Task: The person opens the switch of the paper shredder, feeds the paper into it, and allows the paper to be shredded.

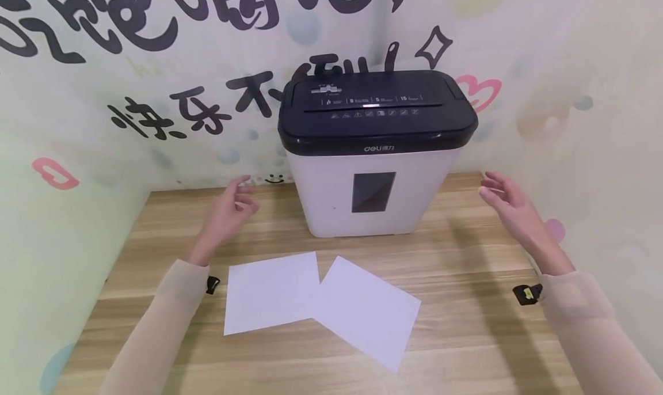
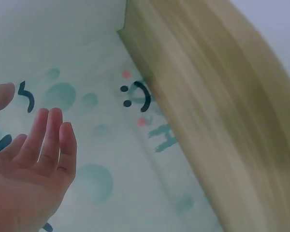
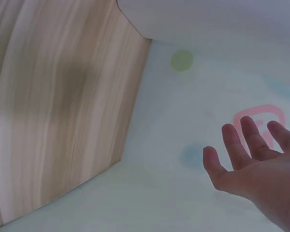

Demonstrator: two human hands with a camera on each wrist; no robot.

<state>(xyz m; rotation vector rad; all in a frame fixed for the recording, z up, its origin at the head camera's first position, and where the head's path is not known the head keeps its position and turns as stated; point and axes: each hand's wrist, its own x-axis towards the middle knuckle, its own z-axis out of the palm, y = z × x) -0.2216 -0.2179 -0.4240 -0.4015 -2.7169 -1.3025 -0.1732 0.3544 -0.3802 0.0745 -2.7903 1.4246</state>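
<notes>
A paper shredder [image 1: 331, 187] with a white bin and black top stands upright at the back of the wooden table [image 1: 456, 349]. In front of it lie two white paper sheets, the left sheet [image 1: 271, 294] and the right sheet [image 1: 368, 314], meeting at their inner edges. My left hand [image 1: 228, 211] is raised to the left of the shredder, fingers relaxed and holding nothing. On the other side, my right hand [image 1: 510, 202] hovers with loosely bent fingers, also holding nothing. Both wrist views show the left hand [image 2: 38, 164] and right hand [image 3: 256, 159] with bare palms and spread fingers.
Behind the table rises a wall [image 1: 207, 153] printed with large black characters and coloured spots. More wall surfaces [image 1: 46, 257] close in the left and right sides. The shredder's feed slot [image 1: 373, 107] runs across its top. Small dark devices [image 1: 527, 294] sit at both wrists.
</notes>
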